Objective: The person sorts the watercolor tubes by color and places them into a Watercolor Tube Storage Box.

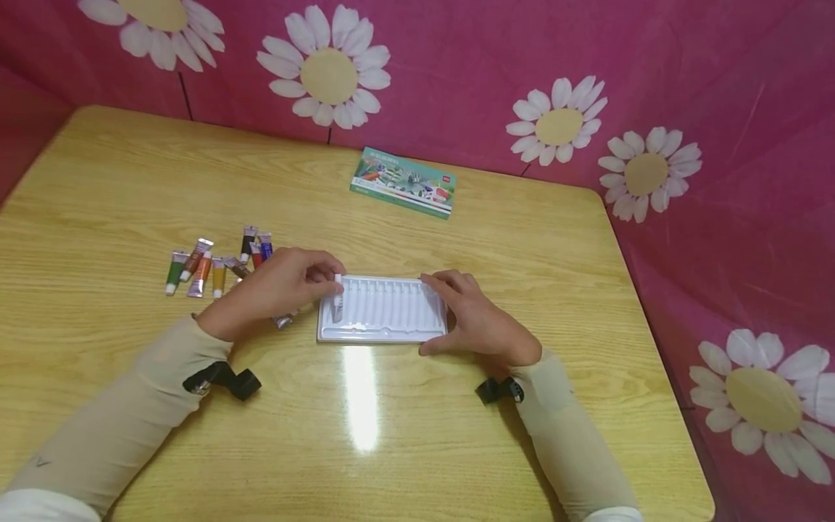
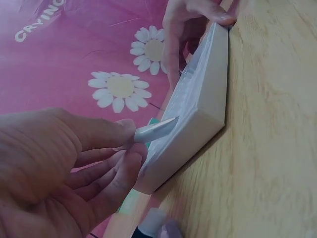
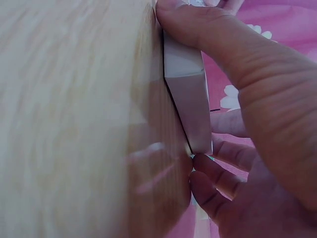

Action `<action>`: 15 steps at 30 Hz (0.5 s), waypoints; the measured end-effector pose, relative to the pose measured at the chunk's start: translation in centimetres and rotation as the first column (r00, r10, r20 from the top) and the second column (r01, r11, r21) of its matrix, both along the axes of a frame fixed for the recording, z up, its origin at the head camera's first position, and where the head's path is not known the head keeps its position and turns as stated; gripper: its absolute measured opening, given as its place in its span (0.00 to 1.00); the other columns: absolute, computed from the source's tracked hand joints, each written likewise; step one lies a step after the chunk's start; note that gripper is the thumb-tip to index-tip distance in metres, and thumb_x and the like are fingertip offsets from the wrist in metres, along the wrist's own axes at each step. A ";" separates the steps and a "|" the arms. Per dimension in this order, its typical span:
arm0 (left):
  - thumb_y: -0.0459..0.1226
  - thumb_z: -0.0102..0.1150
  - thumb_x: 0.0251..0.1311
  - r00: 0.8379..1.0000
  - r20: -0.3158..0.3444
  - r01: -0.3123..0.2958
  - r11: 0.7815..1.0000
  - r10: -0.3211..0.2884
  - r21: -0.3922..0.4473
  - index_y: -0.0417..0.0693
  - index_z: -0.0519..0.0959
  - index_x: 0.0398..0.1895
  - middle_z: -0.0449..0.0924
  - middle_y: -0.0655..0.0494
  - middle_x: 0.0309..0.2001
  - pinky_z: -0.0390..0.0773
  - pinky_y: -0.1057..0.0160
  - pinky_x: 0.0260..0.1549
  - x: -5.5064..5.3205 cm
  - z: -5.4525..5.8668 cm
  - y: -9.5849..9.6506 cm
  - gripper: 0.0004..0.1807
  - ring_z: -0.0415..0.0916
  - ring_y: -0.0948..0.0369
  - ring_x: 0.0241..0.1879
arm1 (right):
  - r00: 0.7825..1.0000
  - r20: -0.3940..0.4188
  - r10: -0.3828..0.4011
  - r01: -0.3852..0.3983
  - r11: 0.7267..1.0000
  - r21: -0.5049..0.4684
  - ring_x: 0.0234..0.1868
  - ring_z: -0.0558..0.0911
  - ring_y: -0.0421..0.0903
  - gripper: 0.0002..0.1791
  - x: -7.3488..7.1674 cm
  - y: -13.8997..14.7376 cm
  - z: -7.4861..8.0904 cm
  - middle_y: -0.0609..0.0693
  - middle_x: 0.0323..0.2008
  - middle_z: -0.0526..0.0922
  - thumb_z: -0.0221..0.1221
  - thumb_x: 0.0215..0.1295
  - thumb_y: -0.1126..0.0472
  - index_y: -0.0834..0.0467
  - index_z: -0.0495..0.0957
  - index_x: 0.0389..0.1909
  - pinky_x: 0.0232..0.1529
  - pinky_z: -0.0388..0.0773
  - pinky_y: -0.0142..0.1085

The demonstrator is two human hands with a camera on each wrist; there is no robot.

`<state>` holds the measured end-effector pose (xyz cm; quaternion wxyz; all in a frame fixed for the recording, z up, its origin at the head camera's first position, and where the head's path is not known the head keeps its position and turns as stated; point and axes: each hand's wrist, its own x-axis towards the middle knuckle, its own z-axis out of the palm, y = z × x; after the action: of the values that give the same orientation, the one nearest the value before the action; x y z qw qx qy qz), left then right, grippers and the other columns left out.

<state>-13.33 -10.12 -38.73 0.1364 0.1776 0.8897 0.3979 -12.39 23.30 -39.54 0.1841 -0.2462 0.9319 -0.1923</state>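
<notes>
My left hand [image 1: 280, 283] pinches a white paint tube [image 1: 338, 307] between thumb and fingertips, over the left end of a white slotted plastic tray [image 1: 385, 334]. In the left wrist view the white tube [image 2: 154, 131] tilts, its flat end right at the tray's rim. My right hand [image 1: 483, 322] holds the tray's right end, thumb at the near corner and fingers at the far side. The right wrist view shows that thumb on the tray's pale side wall [image 3: 185, 94]. The tray's other slots hold no tubes.
Several coloured paint tubes lie loose at the left, among them a green tube [image 1: 175, 274] and an orange tube [image 1: 201, 275]; the left forearm partly hides some. A green printed paint box [image 1: 404, 183] lies toward the table's back edge. Behind the wooden table [image 1: 522, 239] hangs a pink flowered cloth [image 1: 450, 65].
</notes>
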 end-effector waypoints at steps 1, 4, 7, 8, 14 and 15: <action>0.39 0.65 0.69 1.000 -0.002 0.003 1.000 -0.003 -0.008 0.46 0.85 0.53 0.87 0.51 0.42 0.76 0.62 0.42 0.0 0.0 0.0 0.13 0.79 0.58 0.41 | 1.000 0.004 -0.002 0.002 1.000 0.001 0.72 0.61 0.48 0.63 0.0 0.0 0.0 0.47 0.75 0.62 0.77 0.47 0.33 0.44 0.55 0.81 0.72 0.72 0.47; 0.39 0.64 0.69 1.000 -0.019 0.005 1.000 -0.006 -0.023 0.46 0.85 0.55 0.87 0.51 0.42 0.74 0.61 0.41 0.0 -0.1 0.1 0.14 0.77 0.58 0.40 | 1.000 0.006 -0.007 0.007 1.000 0.007 0.72 0.61 0.48 0.63 0.0 -0.1 0.1 0.46 0.75 0.62 0.76 0.46 0.32 0.43 0.55 0.82 0.71 0.73 0.47; 0.39 0.65 0.68 1.000 -0.027 0.001 1.000 -0.001 -0.032 0.46 0.85 0.56 0.86 0.50 0.43 0.74 0.61 0.41 0.1 -0.2 0.1 0.16 0.76 0.57 0.40 | 1.000 0.003 -0.005 0.005 1.000 0.006 0.72 0.62 0.47 0.63 0.0 -0.1 0.1 0.46 0.75 0.62 0.77 0.46 0.33 0.43 0.55 0.82 0.71 0.74 0.47; 0.39 0.65 0.68 1.000 -0.024 -0.001 0.999 0.000 -0.036 0.46 0.85 0.57 0.86 0.50 0.43 0.73 0.61 0.41 0.1 -0.3 0.2 0.16 0.76 0.57 0.40 | 1.000 0.001 -0.004 0.004 1.000 0.006 0.72 0.62 0.47 0.63 0.1 -0.1 0.1 0.46 0.75 0.62 0.77 0.46 0.33 0.43 0.55 0.82 0.71 0.74 0.47; 0.39 0.66 0.67 1.000 -0.016 -0.016 0.998 0.015 -0.066 0.46 0.86 0.56 0.85 0.49 0.43 0.74 0.61 0.41 0.3 -0.7 0.7 0.16 0.75 0.56 0.41 | 1.000 0.003 -0.007 0.007 1.000 0.007 0.72 0.62 0.48 0.64 0.1 -0.1 0.2 0.46 0.75 0.62 0.77 0.46 0.32 0.43 0.55 0.82 0.71 0.74 0.47; 0.39 0.66 0.66 0.999 -0.027 -0.019 0.997 0.017 -0.072 0.45 0.86 0.55 0.85 0.49 0.42 0.75 0.61 0.41 0.3 -0.8 0.8 0.16 0.76 0.56 0.40 | 1.000 0.004 -0.007 0.007 1.000 0.007 0.72 0.62 0.48 0.64 0.1 -0.1 0.2 0.46 0.75 0.62 0.77 0.46 0.32 0.44 0.55 0.82 0.71 0.74 0.47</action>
<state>-13.04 -9.29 -39.54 0.1273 0.1699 0.9067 0.3645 -12.33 23.17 -39.34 0.1861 -0.2419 0.9331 -0.1904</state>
